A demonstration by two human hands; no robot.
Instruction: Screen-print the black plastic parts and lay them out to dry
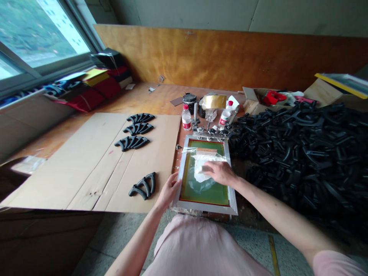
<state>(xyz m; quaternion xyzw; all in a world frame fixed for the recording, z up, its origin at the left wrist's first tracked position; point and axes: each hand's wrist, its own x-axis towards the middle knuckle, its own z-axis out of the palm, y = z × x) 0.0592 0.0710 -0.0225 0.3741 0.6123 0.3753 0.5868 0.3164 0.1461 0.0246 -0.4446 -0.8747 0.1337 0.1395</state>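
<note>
White cloth [200,172] under R hand [220,172] – 2 btls [186,119] beyond

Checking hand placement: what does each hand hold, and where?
The left hand grips the left side of the aluminium screen frame. The right hand presses a white cloth onto the green mesh, with no clear grip.

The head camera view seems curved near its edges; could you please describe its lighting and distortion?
In the head view, the window is washed out by daylight, the wide lens bends the plywood wall panel and stretches the right forearm, and the plastic film on the screen frame shows glare.
</note>
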